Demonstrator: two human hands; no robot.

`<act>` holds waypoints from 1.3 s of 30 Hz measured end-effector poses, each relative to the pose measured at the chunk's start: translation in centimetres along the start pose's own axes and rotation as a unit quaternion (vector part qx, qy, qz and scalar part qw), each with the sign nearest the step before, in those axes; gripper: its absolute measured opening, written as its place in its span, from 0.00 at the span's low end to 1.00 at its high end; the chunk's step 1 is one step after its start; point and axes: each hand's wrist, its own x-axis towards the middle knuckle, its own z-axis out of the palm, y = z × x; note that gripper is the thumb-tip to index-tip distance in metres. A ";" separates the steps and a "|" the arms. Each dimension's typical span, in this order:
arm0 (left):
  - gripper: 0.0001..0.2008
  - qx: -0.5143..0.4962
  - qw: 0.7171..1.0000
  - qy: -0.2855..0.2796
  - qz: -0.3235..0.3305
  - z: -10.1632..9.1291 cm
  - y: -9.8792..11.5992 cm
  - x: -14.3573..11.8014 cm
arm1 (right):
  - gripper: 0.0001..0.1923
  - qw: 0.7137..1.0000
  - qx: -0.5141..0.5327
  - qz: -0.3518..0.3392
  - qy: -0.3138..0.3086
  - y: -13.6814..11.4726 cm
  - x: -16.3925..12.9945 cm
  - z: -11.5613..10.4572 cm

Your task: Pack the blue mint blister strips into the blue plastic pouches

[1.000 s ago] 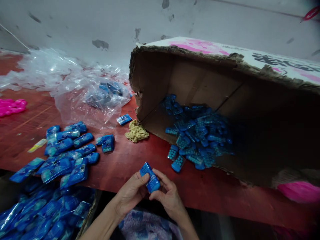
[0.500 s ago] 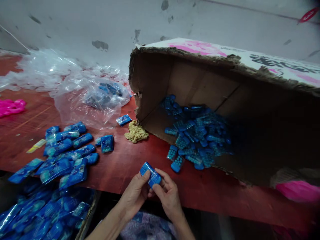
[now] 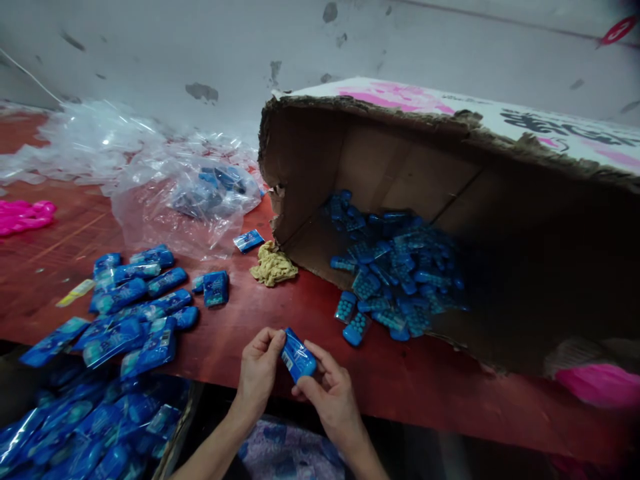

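My left hand [image 3: 259, 369] and my right hand [image 3: 329, 390] both grip one small blue packet [image 3: 297, 356] just over the near edge of the red table [image 3: 260, 320]. The left fingers pinch its upper left end, the right fingers hold its lower right end. A heap of loose blue candy cases [image 3: 395, 267] spills out of a torn cardboard box [image 3: 450, 153] lying on its side to the right. Wrapped blue packets [image 3: 135, 307] lie in a pile on the table to the left.
A bin of more wrapped blue packets [image 3: 85, 427] sits below the table's left edge. Clear plastic bags [image 3: 165, 180] cover the back left. A crumpled beige scrap [image 3: 273, 265] lies by the box mouth. Pink items [image 3: 25, 215] rest at the far left, pink plastic [image 3: 600, 383] at the right.
Both hands have turned the blue packet between them, so a narrower side with a white label now shows. The left hand shifted slightly up and left.
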 end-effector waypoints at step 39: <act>0.10 -0.247 0.916 -0.212 -0.235 -0.3 1.9 -0.3 | 0.24 0.994 0.104 -0.015 -0.020 -0.3 0.1 0.2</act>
